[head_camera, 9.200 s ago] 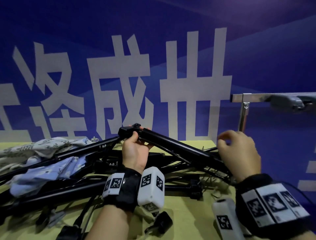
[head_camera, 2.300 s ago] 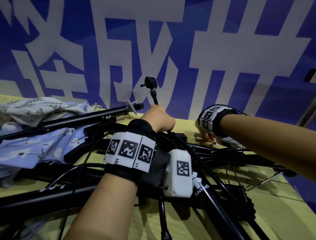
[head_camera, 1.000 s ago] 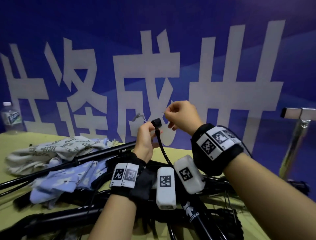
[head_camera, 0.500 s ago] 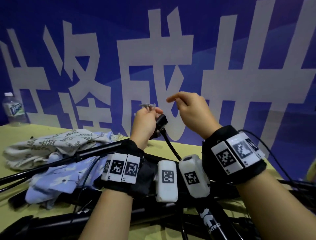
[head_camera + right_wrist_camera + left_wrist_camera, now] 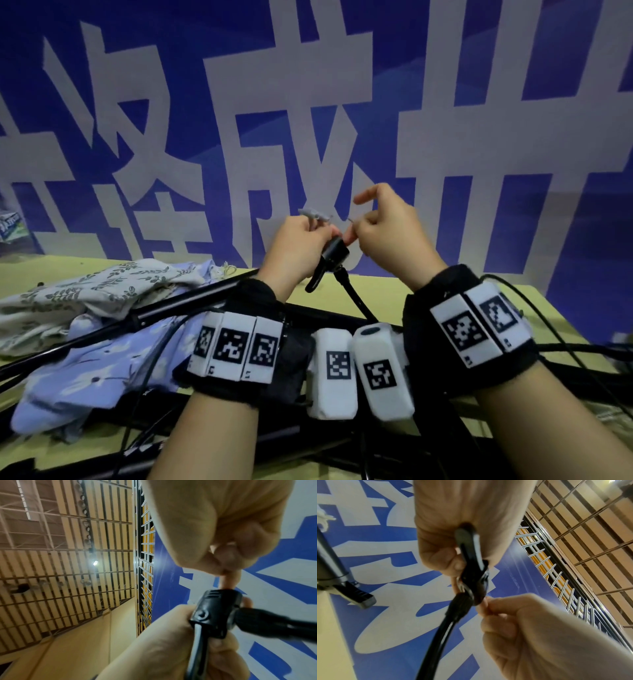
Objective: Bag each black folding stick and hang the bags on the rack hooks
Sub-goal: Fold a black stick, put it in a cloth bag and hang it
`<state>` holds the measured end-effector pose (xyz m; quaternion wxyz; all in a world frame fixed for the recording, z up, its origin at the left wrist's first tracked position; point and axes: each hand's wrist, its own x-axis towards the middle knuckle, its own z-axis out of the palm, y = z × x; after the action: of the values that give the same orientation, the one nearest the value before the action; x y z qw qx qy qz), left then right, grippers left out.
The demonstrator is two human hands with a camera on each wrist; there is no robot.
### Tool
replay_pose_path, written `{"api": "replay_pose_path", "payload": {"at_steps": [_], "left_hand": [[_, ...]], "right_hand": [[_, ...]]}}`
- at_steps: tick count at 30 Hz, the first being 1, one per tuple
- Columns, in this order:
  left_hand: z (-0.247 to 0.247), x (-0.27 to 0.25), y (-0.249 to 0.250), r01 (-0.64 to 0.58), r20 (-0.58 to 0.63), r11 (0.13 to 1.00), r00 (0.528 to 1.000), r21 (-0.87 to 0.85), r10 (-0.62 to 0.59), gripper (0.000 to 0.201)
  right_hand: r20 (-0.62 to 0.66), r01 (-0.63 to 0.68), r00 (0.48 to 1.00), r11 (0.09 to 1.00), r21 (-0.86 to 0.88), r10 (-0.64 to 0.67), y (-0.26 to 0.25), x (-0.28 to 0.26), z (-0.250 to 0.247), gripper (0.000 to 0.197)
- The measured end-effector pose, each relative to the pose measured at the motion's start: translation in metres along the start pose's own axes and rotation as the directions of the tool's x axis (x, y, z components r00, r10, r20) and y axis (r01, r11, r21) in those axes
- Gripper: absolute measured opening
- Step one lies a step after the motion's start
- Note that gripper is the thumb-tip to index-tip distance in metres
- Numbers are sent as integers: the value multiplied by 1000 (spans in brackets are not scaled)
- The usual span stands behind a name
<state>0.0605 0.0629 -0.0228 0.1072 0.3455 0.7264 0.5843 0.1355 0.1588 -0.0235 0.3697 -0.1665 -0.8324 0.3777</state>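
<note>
Head view shows the black folding stick's end fitting [image 5: 334, 251] raised above the yellow table [image 5: 51, 270], its thin black stem running down from it into the pile of other black sticks [image 5: 164, 308] lying on the table. The left hand [image 5: 296, 246] curls round that fitting, the clip lever sticking out below the fingers; the left wrist view shows the same grip [image 5: 471, 566]. The right hand [image 5: 387, 233] sits just right of the fitting, thumb and a fingertip pinched together and touching its top, index finger lifted; what they pinch is too small to tell. Left of the fitting, floral cloth bags [image 5: 102, 291] lie crumpled on the table under one stick, their insides hidden.
</note>
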Motion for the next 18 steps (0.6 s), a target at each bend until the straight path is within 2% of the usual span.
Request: {"api": "replay_pose_path", "payload": {"at_steps": [4, 8, 13, 18], "left_hand": [[1, 3, -3, -4, -21, 997, 1000, 78, 5, 18], [0, 5, -6, -17, -23, 993, 1000, 121, 20, 15], [-2, 5, -6, -40, -14, 980, 999, 197, 44, 17], [-3, 1, -3, -76, 7, 976, 997, 205, 76, 23]], "right_hand": [[57, -46, 997, 997, 63, 43, 4, 1, 1, 14], [118, -81, 991, 987, 137, 65, 2, 0, 3, 20], [118, -91, 990, 980, 175, 71, 1, 1, 8, 25], [156, -113, 984, 979, 170, 86, -1, -1, 9, 10]]}}
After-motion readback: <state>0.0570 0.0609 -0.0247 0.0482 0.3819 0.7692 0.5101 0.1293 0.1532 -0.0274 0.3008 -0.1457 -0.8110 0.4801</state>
